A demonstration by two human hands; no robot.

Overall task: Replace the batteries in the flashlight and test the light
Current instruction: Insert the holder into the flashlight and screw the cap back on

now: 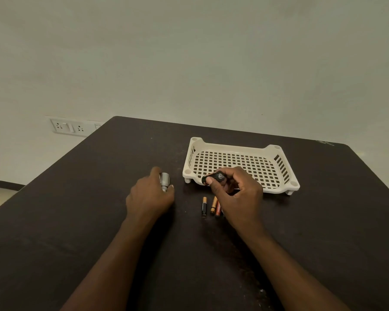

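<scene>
Meanwhile the left hand (pixel 149 198) curled around the silver flashlight body (pixel 165 182) lying on the dark table (pixel 76 221). Beside it, the right hand (pixel 236 194) pinched a small black battery holder (pixel 215 178) over the near edge of a white slotted tray (pixel 240 162). Three AAA batteries (pixel 210 206) lay on the table, partly under that wrist.

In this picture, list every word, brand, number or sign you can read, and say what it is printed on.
No text here can be read.
Black and gold battery: faint print along its side, too small to read.
Orange batteries: lettering on the labels, too blurred to read.
Black part in the right hand: no print visible.
Silver flashlight piece under the left hand: no marking.
White basket and wall sockets: no lettering.
</scene>
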